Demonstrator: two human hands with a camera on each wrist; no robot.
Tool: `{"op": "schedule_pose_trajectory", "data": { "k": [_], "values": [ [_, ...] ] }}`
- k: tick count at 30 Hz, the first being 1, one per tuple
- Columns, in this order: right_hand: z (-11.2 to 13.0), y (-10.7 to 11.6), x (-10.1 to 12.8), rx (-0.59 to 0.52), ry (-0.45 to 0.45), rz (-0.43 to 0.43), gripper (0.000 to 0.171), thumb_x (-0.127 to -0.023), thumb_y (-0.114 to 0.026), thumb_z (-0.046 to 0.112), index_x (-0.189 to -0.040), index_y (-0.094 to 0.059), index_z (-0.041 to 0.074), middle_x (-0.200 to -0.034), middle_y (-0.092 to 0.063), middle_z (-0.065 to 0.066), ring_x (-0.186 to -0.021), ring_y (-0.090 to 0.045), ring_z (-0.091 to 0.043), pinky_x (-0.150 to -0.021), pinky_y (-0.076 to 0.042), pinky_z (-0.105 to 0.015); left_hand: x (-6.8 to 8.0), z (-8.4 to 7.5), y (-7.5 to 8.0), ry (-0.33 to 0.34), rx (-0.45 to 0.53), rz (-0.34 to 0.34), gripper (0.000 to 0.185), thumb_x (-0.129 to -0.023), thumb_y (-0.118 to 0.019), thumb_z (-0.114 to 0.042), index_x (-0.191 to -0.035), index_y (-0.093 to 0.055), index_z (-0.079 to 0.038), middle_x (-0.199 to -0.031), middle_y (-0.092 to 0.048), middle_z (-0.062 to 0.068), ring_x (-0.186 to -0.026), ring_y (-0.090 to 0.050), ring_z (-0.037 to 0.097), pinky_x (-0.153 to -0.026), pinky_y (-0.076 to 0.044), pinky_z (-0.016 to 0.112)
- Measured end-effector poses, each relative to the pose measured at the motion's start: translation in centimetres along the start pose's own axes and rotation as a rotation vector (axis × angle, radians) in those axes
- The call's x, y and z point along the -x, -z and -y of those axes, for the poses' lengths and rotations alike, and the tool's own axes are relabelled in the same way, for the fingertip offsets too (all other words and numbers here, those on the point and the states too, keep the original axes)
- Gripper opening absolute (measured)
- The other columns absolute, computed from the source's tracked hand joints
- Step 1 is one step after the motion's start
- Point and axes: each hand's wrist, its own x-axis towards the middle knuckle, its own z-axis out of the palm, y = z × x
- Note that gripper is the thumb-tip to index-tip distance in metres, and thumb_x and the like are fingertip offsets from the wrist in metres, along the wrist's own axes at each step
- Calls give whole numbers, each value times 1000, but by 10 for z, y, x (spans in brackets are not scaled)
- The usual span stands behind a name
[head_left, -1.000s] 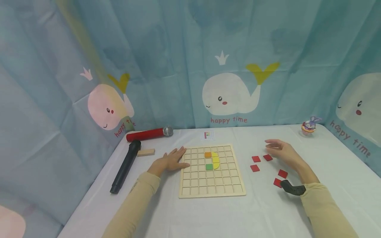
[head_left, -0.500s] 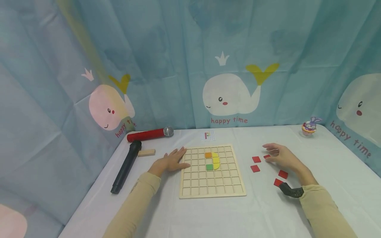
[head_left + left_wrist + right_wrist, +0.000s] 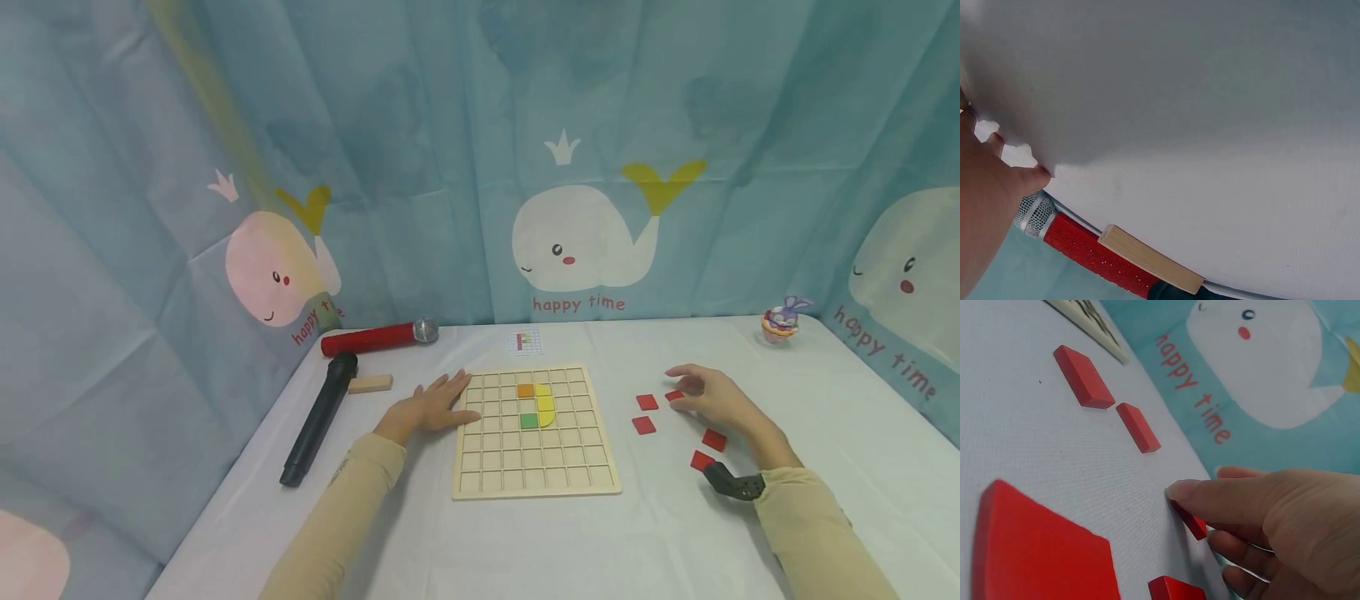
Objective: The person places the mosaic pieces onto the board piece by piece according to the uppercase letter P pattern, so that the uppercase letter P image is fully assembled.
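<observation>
One red tile [image 3: 1192,522] is pinched in right fingers [image 3: 1242,551]; spread left fingers [image 3: 450,388] touch the board [image 3: 512,460].

Left hand [image 3: 427,406] splayed, right hand [image 3: 716,398] curled

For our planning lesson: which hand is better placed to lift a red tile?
Likely the right hand: its fingers are at a red tile, while the left hand rests at the board, farther away.
</observation>
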Motion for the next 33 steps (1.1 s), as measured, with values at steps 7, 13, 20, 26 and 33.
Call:
{"op": "schedule_pose_trajectory", "data": {
  "k": [7,13,20,26,33],
  "values": [
    [3,0,1,-3,-13,9,52,-83,-72,9,-130,-52,-1,-109,-59,-20,-104,-56,-41,-82,-51,-50,-2,3,-2,-1,-8,1,88,-89,-49,-64,-155,-14,-17,-159,-10,3,-144,-6,27,-109,-8,60],
    [4,-1,1,8,-8,-2,50,-83,-71,5,-130,-53,0,-108,-58,-20,-102,-56,-42,-80,-51,-50,-2,2,-1,1,0,6,89,-88,-49,-64,-155,-14,-17,-159,-9,3,-144,-5,28,-110,-8,60],
    [5,-1,1,40,4,-24,40,-89,-66,8,-127,-56,0,-110,-59,-24,-101,-55,-43,-78,-51,-49,-1,2,0,-1,-7,0,89,-88,-48,-65,-155,-14,-17,-159,-10,2,-144,-5,27,-110,-8,59],
    [14,5,2,-52,0,-40,43,-93,-63,22,-130,-55,1,-118,-56,-25,-105,-55,-42,-81,-49,-52,-1,1,0,0,-12,-2,88,-89,-48,-64,-155,-14,-17,-159,-10,2,-144,-6,27,-110,-8,59],
    [27,-1,0,-157,11,-61,43,-93,-62,27,-127,-56,1,-108,-63,-16,-93,-64,-26,-75,-54,-34,2,-2,1,15,1,4,88,-88,-50,-64,-155,-15,-17,-159,-11,3,-144,-7,27,-110,-7,59]
  ]
}}
